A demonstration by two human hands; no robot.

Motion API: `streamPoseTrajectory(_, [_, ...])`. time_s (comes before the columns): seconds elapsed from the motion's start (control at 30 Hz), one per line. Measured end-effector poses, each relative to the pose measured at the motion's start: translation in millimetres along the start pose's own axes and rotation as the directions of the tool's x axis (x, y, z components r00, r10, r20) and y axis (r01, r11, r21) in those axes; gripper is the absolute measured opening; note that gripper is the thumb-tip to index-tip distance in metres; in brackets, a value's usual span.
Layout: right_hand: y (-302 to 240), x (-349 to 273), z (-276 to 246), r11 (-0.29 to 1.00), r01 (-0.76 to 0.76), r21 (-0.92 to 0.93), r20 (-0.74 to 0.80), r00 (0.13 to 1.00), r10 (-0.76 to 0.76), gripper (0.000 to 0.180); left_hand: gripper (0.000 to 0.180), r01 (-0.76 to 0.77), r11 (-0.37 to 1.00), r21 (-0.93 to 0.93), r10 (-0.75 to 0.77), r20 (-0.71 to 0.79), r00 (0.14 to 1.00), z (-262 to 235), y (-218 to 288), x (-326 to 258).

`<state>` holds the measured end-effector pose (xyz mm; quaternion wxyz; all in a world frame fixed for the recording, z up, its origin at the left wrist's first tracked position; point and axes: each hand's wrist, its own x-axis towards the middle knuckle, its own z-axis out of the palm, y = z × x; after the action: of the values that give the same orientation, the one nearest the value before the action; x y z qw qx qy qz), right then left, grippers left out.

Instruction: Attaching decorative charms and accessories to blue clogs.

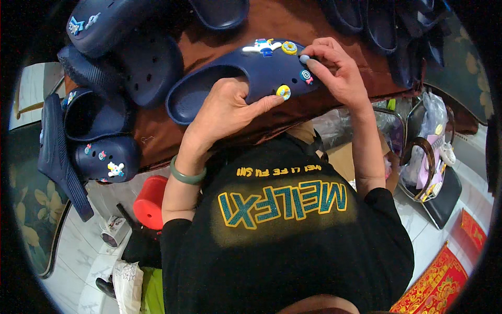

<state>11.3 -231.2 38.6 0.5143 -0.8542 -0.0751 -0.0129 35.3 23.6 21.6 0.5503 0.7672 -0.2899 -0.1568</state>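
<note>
A navy blue clog (269, 70) lies on the brown-covered table, its toe pointing right. My left hand (225, 107) grips it, fingers inside the opening and thumb stretched over the upper to a yellow ring-shaped shoe charm (283, 93). Between thumb and fingertips, my right hand (334, 70) pinches a small round grey-blue shoe charm (305, 59) at the toe; whether it sits in a hole cannot be seen. Also on the upper are a white character charm (261, 48), a ring-shaped charm (289, 48) and a swirl lollipop charm (306, 77). A bare hole (294, 81) shows near the lollipop.
Several navy clogs (149, 70) crowd the left side, including a decorated clog (107, 159) at the table's near edge. More clogs (381, 26) lie at the far right. Below stand a red stool (150, 201) and, at right, a bag (429, 162) with plastic wrapping.
</note>
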Motion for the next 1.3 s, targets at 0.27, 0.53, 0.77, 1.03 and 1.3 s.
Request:
streamPoseTrajectory(0.27, [-3, 4, 5, 0.999, 0.036, 0.027, -0.073, 0.997, -0.034, 0.016, 0.043, 0.079, 0.996, 0.041, -0.079, 0.007, 0.997, -5, 17, 1])
streamPoseTrajectory(0.53, [1, 0, -2, 0.989, 0.122, -0.084, -0.024, 0.992, -0.124, 0.017, 0.046, 0.073, 0.993, 0.094, -0.075, 0.018, 0.997, -7, 17, -1])
streamPoseTrajectory(0.77, [1, 10, -5, 0.990, -0.103, 0.092, 0.075, 0.993, 0.096, 0.016, 0.046, 0.054, 0.998, 0.038, -0.054, 0.008, 0.999, -7, 20, 0])
streamPoseTrajectory(1.03, [9, 48, -29, 0.896, -0.426, 0.123, 0.453, 0.828, 0.331, 0.032, 0.044, -0.008, 1.000, 0.028, 0.008, 0.005, 1.000, -5, 24, 4])
streamPoseTrajectory(1.3, [0, 72, -27, 0.918, -0.265, -0.294, 0.561, 0.730, 0.390, 0.034, 0.066, 0.307, 0.907, -0.290, -0.297, 0.079, 0.952, -8, 7, -2])
